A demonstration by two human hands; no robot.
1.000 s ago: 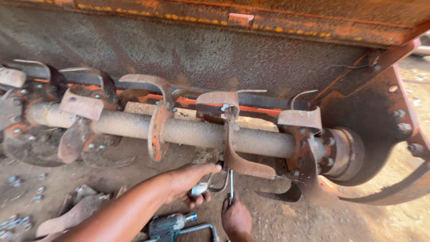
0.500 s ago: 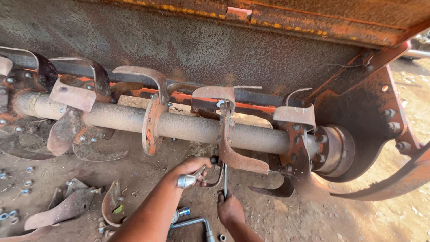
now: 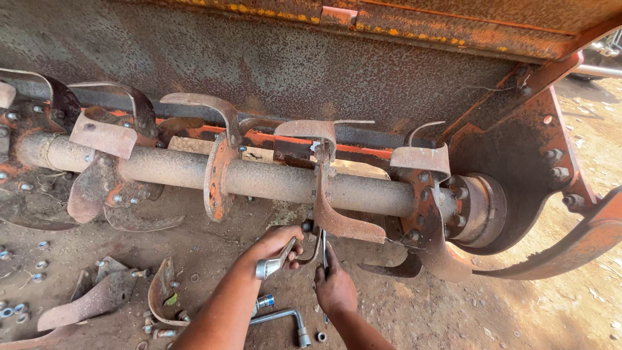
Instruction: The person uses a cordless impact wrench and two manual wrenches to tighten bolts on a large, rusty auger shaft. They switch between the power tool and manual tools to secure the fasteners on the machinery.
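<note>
My left hand [image 3: 275,245] grips a silver socket wrench [image 3: 271,266] whose head sits on a bolt at the lower end of a rusty curved blade [image 3: 338,220] on the tiller shaft [image 3: 278,183]. My right hand [image 3: 334,285] holds a thin flat spanner [image 3: 323,245] upright against the same blade flange, just right of the left hand. Both hands sit close together under the shaft.
A rusty orange hood [image 3: 272,65] covers the rotor. Removed blades [image 3: 97,298] and loose bolts [image 3: 26,259] lie on the dirt at the left. An L-shaped wrench [image 3: 285,319] lies on the ground between my forearms. The side plate [image 3: 518,162] closes the right end.
The view has shifted, so the rotor appears further left and lower. Both hands stay at the blade's lower bolt, the left hand raised slightly with the socket wrench.
</note>
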